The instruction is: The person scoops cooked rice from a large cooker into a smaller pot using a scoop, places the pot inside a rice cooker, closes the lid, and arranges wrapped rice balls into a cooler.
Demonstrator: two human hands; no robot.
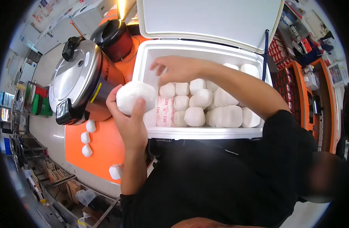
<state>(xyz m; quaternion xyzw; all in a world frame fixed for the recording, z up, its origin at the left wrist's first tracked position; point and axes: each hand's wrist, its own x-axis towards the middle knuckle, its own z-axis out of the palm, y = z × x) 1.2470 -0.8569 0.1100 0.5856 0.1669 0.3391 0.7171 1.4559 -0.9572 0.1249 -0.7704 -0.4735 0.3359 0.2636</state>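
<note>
Now, the left hand (129, 116) has the white wrapped bundle (133, 95), just up and left of the middle of the view, around ten o'clock. It's clamped firmly, thumb pressed on the near face and fingers wrapped round the left side, and it's up over the near-left part of the open cooler box (205, 133). And across comes the right arm, the right hand (170, 70) hanging over the cooler at eleven to twelve o'clock, slightly blurred, fingers apart and loosely curled.

Inside the cooler, more white bundles (194, 116) sit packed together, some piled on others, from the middle across to the right wall. At their left lies red-printed wrapping (165, 111). The lid (208, 19) stands raised at twelve o'clock.

Over at ten o'clock, a big rice cooker (77, 64) with its silver lid down sits on the orange table (100, 142), and a dark red pot (119, 45) stands just behind it. Three bundles in a line (86, 137) rest on the tabletop between eight and nine o'clock, while a single bundle (116, 171) sits at half past seven, near the left forearm.
</note>
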